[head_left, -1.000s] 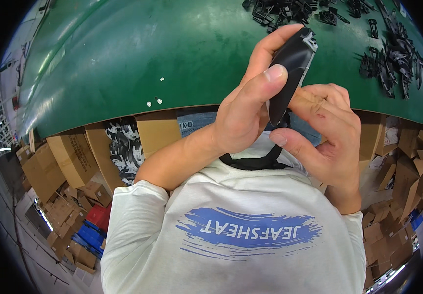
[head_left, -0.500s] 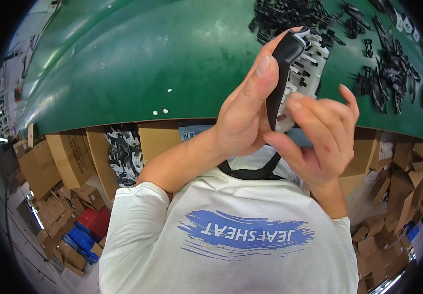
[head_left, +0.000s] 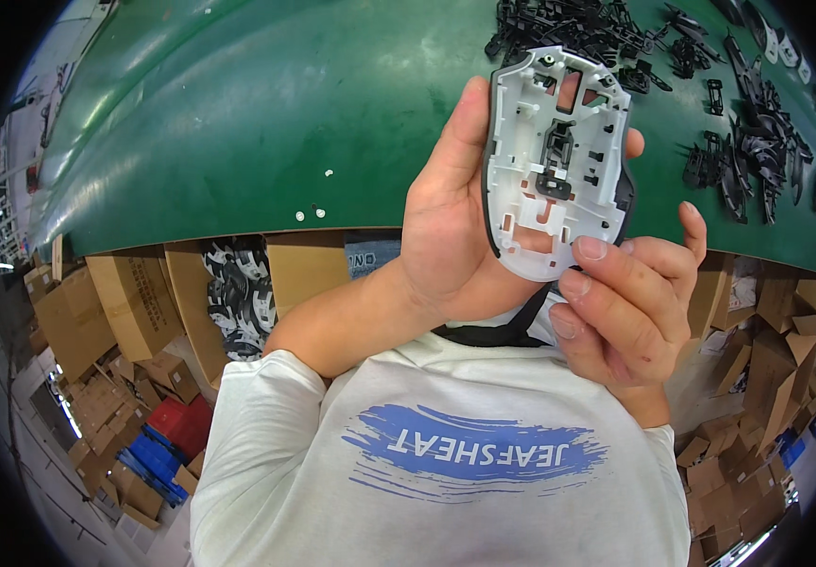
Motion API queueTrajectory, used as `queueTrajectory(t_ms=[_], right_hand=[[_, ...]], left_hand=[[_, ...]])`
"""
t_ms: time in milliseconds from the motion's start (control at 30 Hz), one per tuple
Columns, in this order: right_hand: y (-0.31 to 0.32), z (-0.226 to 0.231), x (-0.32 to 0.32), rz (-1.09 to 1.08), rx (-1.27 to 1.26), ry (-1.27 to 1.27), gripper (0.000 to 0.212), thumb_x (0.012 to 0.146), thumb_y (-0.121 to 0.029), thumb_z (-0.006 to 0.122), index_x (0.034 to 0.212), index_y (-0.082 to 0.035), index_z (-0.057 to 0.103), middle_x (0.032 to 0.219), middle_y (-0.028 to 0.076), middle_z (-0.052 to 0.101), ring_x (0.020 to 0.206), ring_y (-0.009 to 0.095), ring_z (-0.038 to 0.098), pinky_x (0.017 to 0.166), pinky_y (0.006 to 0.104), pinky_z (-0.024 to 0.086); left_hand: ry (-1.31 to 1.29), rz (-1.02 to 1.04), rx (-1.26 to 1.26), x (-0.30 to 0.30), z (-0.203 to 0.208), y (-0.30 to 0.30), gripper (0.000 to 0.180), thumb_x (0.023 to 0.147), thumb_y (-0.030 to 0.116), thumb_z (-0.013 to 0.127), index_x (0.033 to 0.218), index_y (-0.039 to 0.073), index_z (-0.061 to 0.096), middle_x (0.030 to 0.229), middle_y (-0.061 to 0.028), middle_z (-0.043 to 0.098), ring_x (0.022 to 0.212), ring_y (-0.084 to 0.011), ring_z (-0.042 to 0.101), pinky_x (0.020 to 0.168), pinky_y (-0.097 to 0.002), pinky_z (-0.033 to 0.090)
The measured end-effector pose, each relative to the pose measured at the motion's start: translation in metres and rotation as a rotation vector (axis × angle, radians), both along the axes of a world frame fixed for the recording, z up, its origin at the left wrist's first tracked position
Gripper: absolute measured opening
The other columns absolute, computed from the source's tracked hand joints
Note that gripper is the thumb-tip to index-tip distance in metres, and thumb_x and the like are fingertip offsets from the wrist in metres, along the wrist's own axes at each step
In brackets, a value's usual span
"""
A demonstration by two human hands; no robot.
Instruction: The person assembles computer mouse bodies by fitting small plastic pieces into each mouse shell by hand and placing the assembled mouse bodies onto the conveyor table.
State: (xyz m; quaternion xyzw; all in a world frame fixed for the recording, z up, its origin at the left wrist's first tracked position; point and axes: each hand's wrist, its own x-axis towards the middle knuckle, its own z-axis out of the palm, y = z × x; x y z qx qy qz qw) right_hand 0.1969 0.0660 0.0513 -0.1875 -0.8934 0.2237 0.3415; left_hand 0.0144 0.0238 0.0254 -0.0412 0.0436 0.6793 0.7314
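Observation:
A computer mouse shell (head_left: 521, 142), white inside with black side walls, is held up over the table's near edge, its hollow side facing me. A small black bracket (head_left: 555, 156) sits in the middle of it. My left hand (head_left: 446, 222) is closed round the shell from the left and behind; some fingertips show past its right edge. At the shell's lower right edge, my right hand (head_left: 635, 307) has its fingers curled together, the index fingertip touching the rim. Whether anything small is between those fingers cannot be made out.
Black plastic parts (head_left: 569, 33) are heaped at the far edge of the green table (head_left: 266, 123), with curved black pieces (head_left: 758, 142) to the right. Three small white bits (head_left: 320, 214) lie left of my hands. Below the edge stands a carton (head_left: 190, 312) holding black-and-white shells (head_left: 238, 298).
The mouse shell has turned from edge-on to show its inside fully. My right hand's fingers have moved out of the shell's interior to its lower rim.

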Motion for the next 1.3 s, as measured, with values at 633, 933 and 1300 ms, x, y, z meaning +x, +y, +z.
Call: queueTrajectory(t_ms=[633, 933, 1300], right_hand=[[-0.005, -0.007, -0.013, -0.126, -0.068, -0.059, 0.047, 0.072, -0.030, 0.093, 0.117, -0.021, 0.082, 0.117, -0.004, 0.073, 0.099, 0.018, 0.061, 0.118, 0.0502, 0.035], [0.005, 0.014, -0.022, -0.089, 0.018, -0.226, 0.045, 0.081, -0.039, 0.086, 0.119, -0.017, 0.077, 0.121, -0.001, 0.071, 0.100, 0.024, 0.058, 0.095, 0.0466, 0.036], [0.005, -0.009, -0.033, -0.021, -0.103, -0.121, 0.038, 0.084, -0.036, 0.088, 0.112, -0.011, 0.079, 0.115, 0.002, 0.077, 0.101, 0.021, 0.067, 0.095, 0.0421, 0.040]], left_hand=[[0.153, 0.055, -0.009, 0.002, -0.004, -0.010, 0.066, 0.114, 0.061, 0.029, 0.148, 0.012, 0.057, 0.140, -0.0160, 0.066, 0.123, -0.0249, 0.068, 0.105, -0.0414, 0.056], [0.642, 0.097, 0.019, -0.001, -0.003, -0.019, 0.072, 0.114, 0.046, 0.045, 0.168, 0.002, 0.026, 0.159, -0.0114, 0.046, 0.146, -0.0189, 0.046, 0.123, -0.0368, 0.035], [0.790, 0.145, -0.016, -0.001, -0.027, -0.025, 0.063, 0.116, 0.041, 0.043, 0.167, 0.007, 0.027, 0.152, -0.0073, 0.049, 0.135, -0.0157, 0.050, 0.117, -0.0331, 0.038]])
